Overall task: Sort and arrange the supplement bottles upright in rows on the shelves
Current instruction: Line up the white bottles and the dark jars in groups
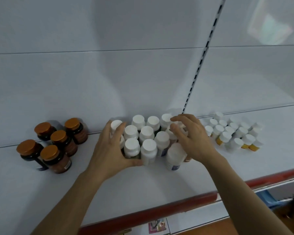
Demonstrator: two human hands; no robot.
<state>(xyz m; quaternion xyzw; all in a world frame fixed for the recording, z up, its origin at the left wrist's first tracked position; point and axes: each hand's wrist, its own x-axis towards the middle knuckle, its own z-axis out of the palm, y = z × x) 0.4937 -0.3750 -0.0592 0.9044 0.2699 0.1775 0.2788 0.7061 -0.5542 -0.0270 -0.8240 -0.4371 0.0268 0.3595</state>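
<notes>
Left hand (109, 150): spread, pressing white bottles (147, 133) from 9 o'clock.
Right hand (192, 139): grip unclear.
Risk: squeezing could topple 5 o'clock bottle (174, 155).

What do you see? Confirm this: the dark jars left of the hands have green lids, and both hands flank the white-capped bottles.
Wrong on one point: the dark jars have orange lids, not green, as the head view shows. They do stand left of the hands, and the left hand and right hand flank the white-capped bottles.
</notes>
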